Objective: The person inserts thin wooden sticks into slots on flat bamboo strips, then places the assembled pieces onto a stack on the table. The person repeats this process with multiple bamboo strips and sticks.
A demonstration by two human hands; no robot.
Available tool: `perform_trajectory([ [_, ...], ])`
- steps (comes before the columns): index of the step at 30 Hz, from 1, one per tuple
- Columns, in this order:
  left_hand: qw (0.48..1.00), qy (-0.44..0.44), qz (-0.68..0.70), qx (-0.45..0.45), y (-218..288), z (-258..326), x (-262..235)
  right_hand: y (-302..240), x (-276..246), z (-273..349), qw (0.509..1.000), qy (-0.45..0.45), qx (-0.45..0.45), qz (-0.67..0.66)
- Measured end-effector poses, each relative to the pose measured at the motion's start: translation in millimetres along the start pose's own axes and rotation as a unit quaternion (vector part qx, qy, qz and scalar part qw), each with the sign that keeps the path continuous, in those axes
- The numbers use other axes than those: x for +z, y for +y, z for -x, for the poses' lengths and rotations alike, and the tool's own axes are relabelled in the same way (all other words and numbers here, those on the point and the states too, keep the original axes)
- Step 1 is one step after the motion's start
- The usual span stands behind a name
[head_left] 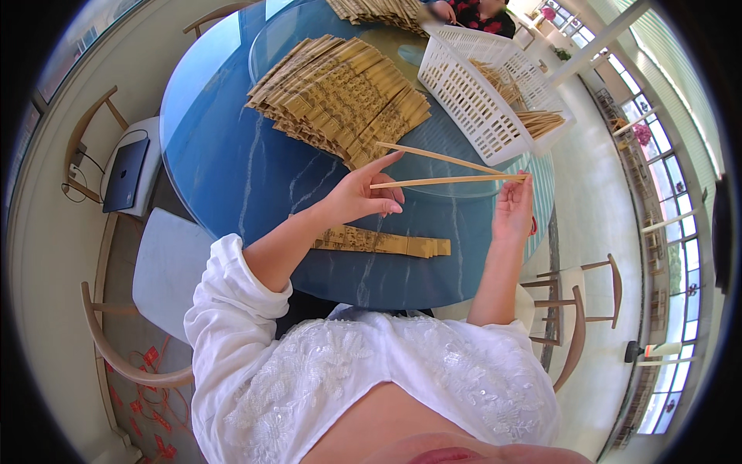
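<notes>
Two pale wooden chopsticks (452,182) are in front of me, meeting at their right ends and spreading apart toward the left. My right hand (513,207) pinches the ends where they meet. My left hand (357,192) is at their other ends, its thumb and index finger spread apart. One stick passes between that thumb and finger; the other lies by the index fingertip. Below, near the table edge, a short overlapping row of brown printed paper sleeves (386,241) lies flat, its left part hidden by my left forearm. A large fanned pile of similar sleeves (340,97) lies beyond my left hand.
A white slatted plastic basket (471,100) holding many sticks stands at the far right of the round blue table (205,131). More sleeves (379,11) lie at the far edge, near another person's hand (442,10). A laptop (126,176) rests on a chair at left.
</notes>
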State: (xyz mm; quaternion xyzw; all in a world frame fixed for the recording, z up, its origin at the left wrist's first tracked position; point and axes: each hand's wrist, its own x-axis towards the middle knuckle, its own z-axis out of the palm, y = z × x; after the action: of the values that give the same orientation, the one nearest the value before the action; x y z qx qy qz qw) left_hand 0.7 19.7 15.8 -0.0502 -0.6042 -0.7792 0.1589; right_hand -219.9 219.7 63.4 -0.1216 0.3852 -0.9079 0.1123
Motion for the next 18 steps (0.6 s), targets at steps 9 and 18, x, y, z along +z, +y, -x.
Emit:
perform_trajectory([
  [9,0.988,0.103,0.108,0.045,-6,-5,-3,29,-16,17,0.997,0.016,0.081,0.004],
  [18,0.986,0.127,0.105,0.030,-12,-8,-2,30,-14,29,0.993,-0.053,0.097,-0.029],
])
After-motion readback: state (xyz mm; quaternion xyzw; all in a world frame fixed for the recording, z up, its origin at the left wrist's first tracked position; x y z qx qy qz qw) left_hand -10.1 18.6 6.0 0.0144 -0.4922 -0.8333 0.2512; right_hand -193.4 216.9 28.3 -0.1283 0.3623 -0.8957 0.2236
